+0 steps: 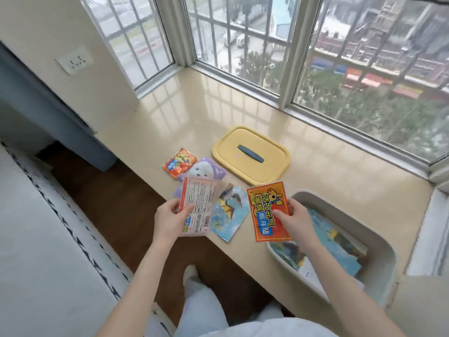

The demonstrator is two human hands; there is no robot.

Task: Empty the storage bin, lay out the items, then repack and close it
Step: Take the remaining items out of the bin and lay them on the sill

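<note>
Two packets are held above the near edge of the window sill point(315, 171), one in each hand. The left hand point(167, 220) holds a pale pink packet point(198, 207) turned to show its printed back and barcode. Its grip is clamped on the packet's lower left part, with the thumb across the face and the fingers behind. The right hand point(295, 221) holds a red-orange packet point(266, 207) with bold yellow and blue print facing up. Its grip is pinched on the right edge, thumb on the front and fingers curled behind.

The storage bin point(359, 220), pale grey with rounded corners, stands open at the near right of the sill, just right of the right hand. Blue picture cards point(340, 251) still lie inside it, stacked unevenly.

The yellow lid point(251, 155), with a dark handle along its middle, lies flat on the sill beyond the bin and to its left.

Left of the lid sit a small orange packet point(179, 162) and, just beside it, a white and purple plush toy point(205, 170), partly hidden behind the pink packet. A blue picture card point(229, 212) lies on the sill between the two hands, its near corner over the edge.
</note>
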